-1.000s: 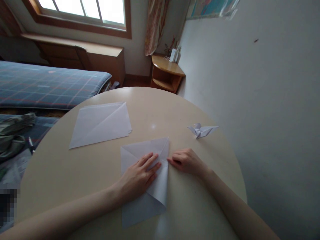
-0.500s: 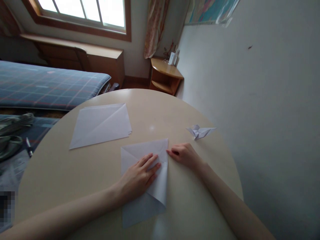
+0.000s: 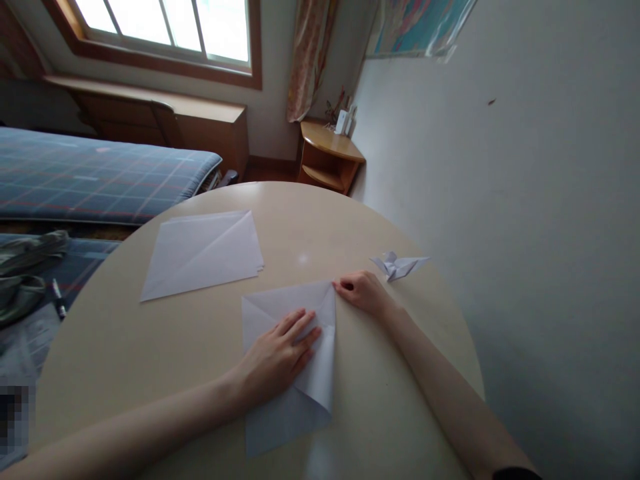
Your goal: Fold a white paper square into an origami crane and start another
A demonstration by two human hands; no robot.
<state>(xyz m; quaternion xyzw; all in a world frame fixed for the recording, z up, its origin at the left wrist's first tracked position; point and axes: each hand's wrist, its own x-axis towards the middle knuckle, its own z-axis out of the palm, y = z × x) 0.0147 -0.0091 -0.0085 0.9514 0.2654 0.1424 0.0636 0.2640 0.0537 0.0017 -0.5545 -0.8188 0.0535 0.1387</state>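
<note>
A white sheet of paper [image 3: 280, 427] lies before me, its right side folded over and the lower right part of the fold curling up. Across the middle of the sheet rests my left hand [image 3: 280, 353], palm down, fingers stretched out and a little apart. My right hand [image 3: 364, 292] is closed, thumb and forefinger together at the sheet's upper right corner. Creases run diagonally over the paper. Beyond my right hand stands a folded paper crane [image 3: 397, 265]. What lies beneath my left palm is hidden.
A stack of white paper [image 3: 200, 250] with a diagonal crease lies at the back left of the round cream table [image 3: 310, 220]. Left of the table is a bed with a plaid mattress [image 3: 100, 173], with a pen [image 3: 59, 299] and clothing nearby. A wall [image 3: 540, 233] borders the right.
My right hand has slid up along the sheet's right edge to its top corner. My left hand has stayed flat on the paper.
</note>
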